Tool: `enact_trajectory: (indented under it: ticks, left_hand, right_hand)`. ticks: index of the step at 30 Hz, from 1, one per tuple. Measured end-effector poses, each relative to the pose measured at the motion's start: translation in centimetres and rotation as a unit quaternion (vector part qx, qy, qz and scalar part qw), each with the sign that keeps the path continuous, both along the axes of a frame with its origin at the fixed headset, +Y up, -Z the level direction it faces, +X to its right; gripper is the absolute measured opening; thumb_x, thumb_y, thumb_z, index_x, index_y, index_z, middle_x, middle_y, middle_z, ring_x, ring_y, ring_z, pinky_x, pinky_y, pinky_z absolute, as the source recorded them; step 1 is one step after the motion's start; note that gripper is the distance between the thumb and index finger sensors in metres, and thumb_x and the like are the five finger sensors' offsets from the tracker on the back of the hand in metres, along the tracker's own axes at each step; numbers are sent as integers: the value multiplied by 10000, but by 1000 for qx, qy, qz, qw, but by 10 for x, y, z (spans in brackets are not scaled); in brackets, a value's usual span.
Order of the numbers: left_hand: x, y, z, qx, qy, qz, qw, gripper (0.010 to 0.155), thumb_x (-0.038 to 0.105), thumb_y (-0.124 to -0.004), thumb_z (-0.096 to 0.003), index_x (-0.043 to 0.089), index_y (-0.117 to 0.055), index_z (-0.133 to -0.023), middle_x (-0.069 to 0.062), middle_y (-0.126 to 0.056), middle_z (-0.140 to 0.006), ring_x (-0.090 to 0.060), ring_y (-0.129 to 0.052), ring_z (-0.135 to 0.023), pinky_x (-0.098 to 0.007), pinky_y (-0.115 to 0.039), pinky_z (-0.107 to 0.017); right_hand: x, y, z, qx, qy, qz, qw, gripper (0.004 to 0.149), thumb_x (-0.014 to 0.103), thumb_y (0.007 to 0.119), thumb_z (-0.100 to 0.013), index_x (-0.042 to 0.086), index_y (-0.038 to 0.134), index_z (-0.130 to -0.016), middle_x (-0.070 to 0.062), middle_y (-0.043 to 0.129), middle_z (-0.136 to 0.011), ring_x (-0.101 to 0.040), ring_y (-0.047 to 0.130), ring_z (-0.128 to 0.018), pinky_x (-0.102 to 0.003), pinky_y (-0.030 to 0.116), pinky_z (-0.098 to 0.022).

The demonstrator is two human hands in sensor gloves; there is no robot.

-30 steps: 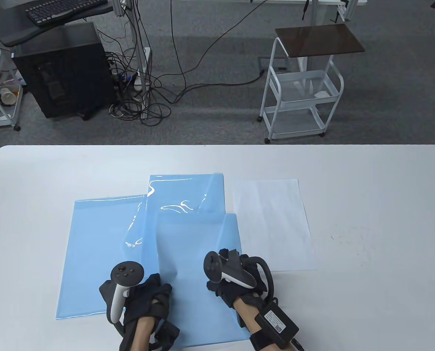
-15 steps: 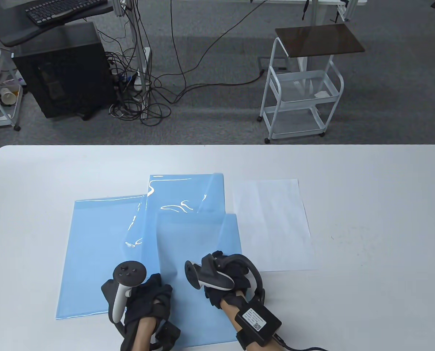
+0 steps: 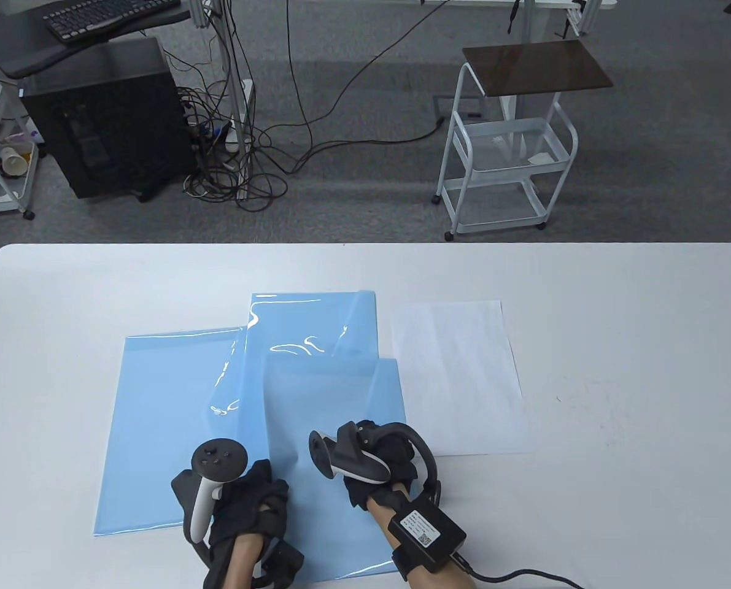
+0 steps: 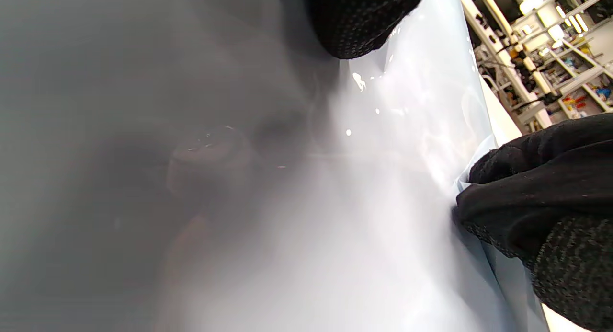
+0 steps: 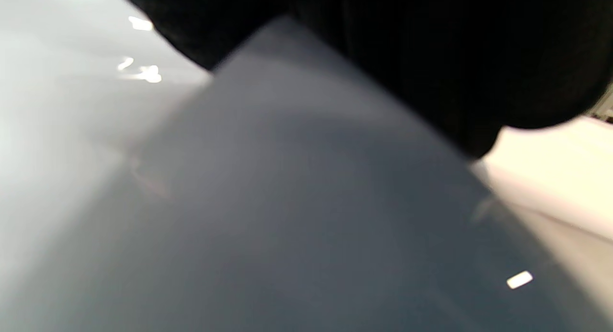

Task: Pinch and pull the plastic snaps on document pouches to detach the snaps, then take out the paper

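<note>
Since a second ago the right hand (image 3: 380,457) has slid left and rolled, so its tracker now points toward the left hand (image 3: 248,500), and the front pouch (image 3: 334,429) has shifted slightly with it. Its grip appears to be a pinch on the pouch's right edge: the left wrist view shows dark gloved fingers (image 4: 536,212) closed over the edge of the pale film, probably to lift the flap away from the snap. The left hand rests on the pouch's near left part, seemingly to pin it down while the other pulls; whether its grip is flat or curled round anything cannot be told, since the tracker and glove hide the fingers. The snap itself cannot be picked out for certain; a dim round shape in the left wrist view may be it. The front pouch overlaps a rear pouch (image 3: 310,325) and a left pouch (image 3: 169,405), all lying flat on the counter (image 3: 617,368). One paper (image 3: 463,374) already lies out just right of the pouches, so at least one sheet seems done, and the front pouch looks not yet emptied.
</note>
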State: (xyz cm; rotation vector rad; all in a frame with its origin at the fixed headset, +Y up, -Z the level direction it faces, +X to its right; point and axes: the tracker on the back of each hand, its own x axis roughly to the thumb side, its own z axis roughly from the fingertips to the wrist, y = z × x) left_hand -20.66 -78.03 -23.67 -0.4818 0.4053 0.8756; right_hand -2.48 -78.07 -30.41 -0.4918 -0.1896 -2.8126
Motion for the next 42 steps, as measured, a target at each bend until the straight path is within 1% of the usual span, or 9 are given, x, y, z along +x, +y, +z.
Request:
enact_trajectory:
  ticks: [14, 15, 16, 23, 26, 30, 35, 38, 42]
  left_hand:
    - [0, 0, 0, -3, -2, -9, 1000, 488, 248, -739, -556, 144, -627, -1020, -21, -917, -900, -189, -1070, -644, -334, -942, -459]
    - [0, 1, 1, -5, -1, -17, 1000, 486, 244, -744, -552, 145, -637, -1015, -16, -923, -894, -191, -1073, -637, -337, -942, -457]
    - [0, 0, 1, -5, -6, -15, 1000, 488, 247, -740, -554, 144, -630, -1019, -15, -918, -898, -187, -1070, -643, -334, -943, -460]
    - [2, 1, 0, -3, -4, -20, 1000, 485, 246, -744, -557, 140, -633, -1017, -17, -918, -895, -187, -1072, -635, -333, -942, -458]
    - [2, 1, 0, -3, -3, -20, 1000, 486, 248, -746, -559, 140, -632, -1019, -14, -918, -894, -189, -1071, -633, -333, -941, -459]
    - [1, 0, 0, -5, 0, -14, 1000, 484, 251, -747, -561, 139, -632, -1018, -13, -917, -894, -189, -1070, -632, -334, -939, -461]
    - [1, 1, 0, -5, 0, -11, 1000, 482, 252, -748, -564, 138, -633, -1018, -18, -917, -890, -194, -1070, -628, -336, -936, -460]
    - [0, 1, 0, -6, 0, -7, 1000, 482, 254, -745, -566, 140, -630, -1020, -17, -914, -890, -197, -1068, -628, -339, -933, -462]
    - [0, 1, 0, -4, 0, -8, 1000, 482, 252, -745, -567, 137, -628, -1020, -21, -913, -892, -199, -1067, -629, -339, -933, -462]
  right_hand:
    - [-8, -3, 1, 33, 0, 23, 999, 480, 239, 859, -492, -18, 813, -895, -301, 1008, -660, -398, 1085, -403, -525, 956, -223]
    - [-3, -5, 2, 67, -23, 34, 997, 458, 216, 863, -492, 4, 812, -896, -258, 1015, -658, -361, 1090, -405, -508, 963, -233]
    - [-3, -4, -1, 59, -3, 26, 998, 452, 216, 865, -495, 6, 818, -892, -248, 1014, -651, -347, 1090, -395, -499, 967, -225]
    - [18, 8, -11, 13, -58, -67, 996, 540, 254, 885, -501, 0, 746, -958, -214, 999, -725, -347, 1082, -453, -507, 959, -261]
    - [28, 19, -11, -5, -65, -89, 994, 611, 244, 873, -506, 9, 651, -1024, -220, 949, -857, -391, 1055, -544, -553, 937, -312]
    - [44, 42, -3, 25, -54, -82, 995, 685, 212, 876, -499, 44, 550, -1077, -259, 814, -1010, -478, 971, -690, -631, 870, -399]
    - [64, 57, 8, 42, -15, -26, 999, 732, 223, 895, -485, 144, 506, -1100, -191, 563, -1181, -517, 651, -1002, -731, 642, -626]
    - [71, 55, 15, 30, 18, 17, 999, 754, 223, 918, -463, 206, 506, -1094, -120, 500, -1211, -456, 496, -1078, -692, 507, -721]
    - [76, 49, 27, 25, 97, 65, 993, 745, 199, 968, -413, 258, 593, -1054, -68, 592, -1190, -374, 501, -1092, -618, 477, -763]
